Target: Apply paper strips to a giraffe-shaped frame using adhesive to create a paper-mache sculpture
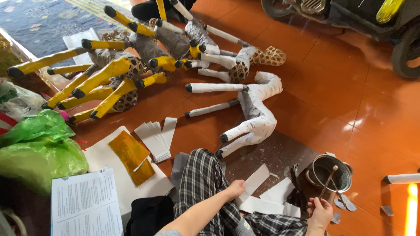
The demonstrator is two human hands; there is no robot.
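Seated on a glossy orange tiled floor (350, 105), plaid-trousered legs folded, amid a papier-mâché workshop. Left hand (236, 189) pinching the end of a white paper strip (256, 179), fingers closed on it; right hand (320, 214) closed round a thin wooden brush stick (329, 181) dipped into a small round metal pot (329, 172) just beside the knee. More cut white strips (267, 199) lying on the grey, spattered patch of floor between the hands.

Judged from the pieces: work roughly midway. One long-necked, four-legged animal figure wrapped in white paper (258, 118) directly ahead, legs black-tipped, apparently not yet painted; behind it a heap of similar figures with yellow-wrapped legs (105, 76) and woven bamboo frames showing, some part grey, part white.

To the left, a stack of white paper slips (155, 137), a sheet of gold foil (131, 157), printed pages (85, 203) and a green plastic bag (39, 150). Blue patterned rug (39, 22) at top left, wheels of a parked vehicle (407, 52) at top right.
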